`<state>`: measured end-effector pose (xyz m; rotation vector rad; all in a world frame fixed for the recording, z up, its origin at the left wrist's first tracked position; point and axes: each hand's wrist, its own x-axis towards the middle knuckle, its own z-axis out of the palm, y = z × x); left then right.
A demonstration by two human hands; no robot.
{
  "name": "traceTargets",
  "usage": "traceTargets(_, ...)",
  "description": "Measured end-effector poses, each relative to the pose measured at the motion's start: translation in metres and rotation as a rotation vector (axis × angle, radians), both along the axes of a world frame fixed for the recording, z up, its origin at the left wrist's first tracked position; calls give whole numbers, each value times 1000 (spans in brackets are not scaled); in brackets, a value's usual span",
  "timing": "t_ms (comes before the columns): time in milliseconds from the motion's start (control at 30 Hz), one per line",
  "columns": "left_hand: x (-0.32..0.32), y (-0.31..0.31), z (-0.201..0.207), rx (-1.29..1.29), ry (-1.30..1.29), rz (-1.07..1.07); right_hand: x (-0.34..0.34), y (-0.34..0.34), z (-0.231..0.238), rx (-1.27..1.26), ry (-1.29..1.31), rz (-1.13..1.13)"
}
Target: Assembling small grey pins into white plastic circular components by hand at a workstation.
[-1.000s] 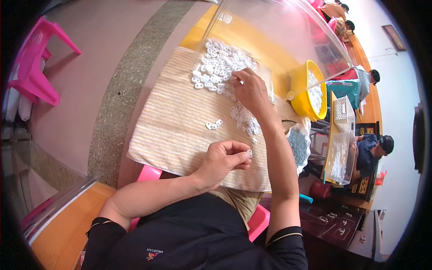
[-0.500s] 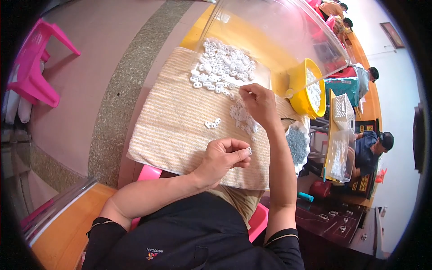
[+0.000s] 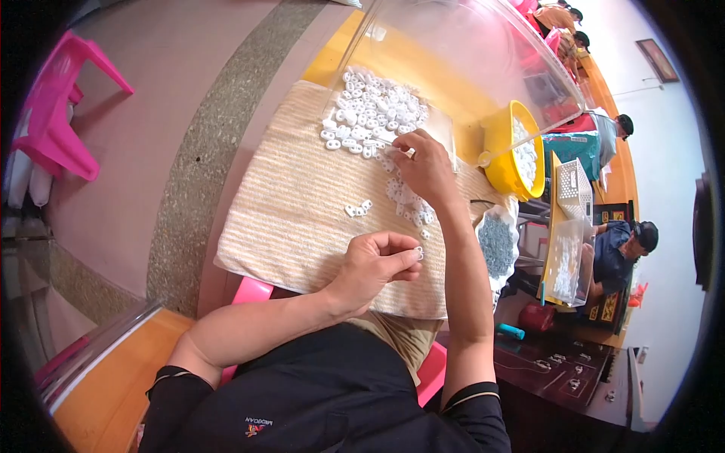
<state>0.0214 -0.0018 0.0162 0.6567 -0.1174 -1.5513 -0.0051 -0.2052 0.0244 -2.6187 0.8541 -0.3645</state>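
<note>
My left hand (image 3: 370,266) is closed above the near part of the towel. Between thumb and forefinger it pinches a small white plastic piece (image 3: 420,253) with a loop-like opening. Farther forward, my right hand (image 3: 427,167) bends its fingers together at the near edge of a heap of white two-holed plastic pieces (image 3: 377,106). Whatever lies between those fingertips is too small to make out. Beside and partly under the right hand is a looser group of smaller white pieces (image 3: 408,200). A few joined white pieces (image 3: 358,209) lie apart on the striped towel (image 3: 279,196).
The heap sits inside a clear plastic bin (image 3: 453,45) tipped on its side. Right of it stand a yellow bucket (image 3: 495,143) of white parts and a white-lined container of grey bits (image 3: 496,249). Several people sit along the right. A pink stool (image 3: 57,113) stands left.
My right hand has shifted slightly left, its fingertips now at the heap's near edge. The left hand keeps its pinch on the small piece in nearly the same place.
</note>
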Motion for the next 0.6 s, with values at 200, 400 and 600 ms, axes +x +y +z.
traceTargets(200,-2,0,-3,-16,13,9,-12,7,2,193,3,-130)
traceTargets(400,-3,0,-1,1,-4,18,-48,12,0,552,-373,-121)
traceTargets(600,-3,1,-1,13,-31,10,-79,34,9,889,-732,-221)
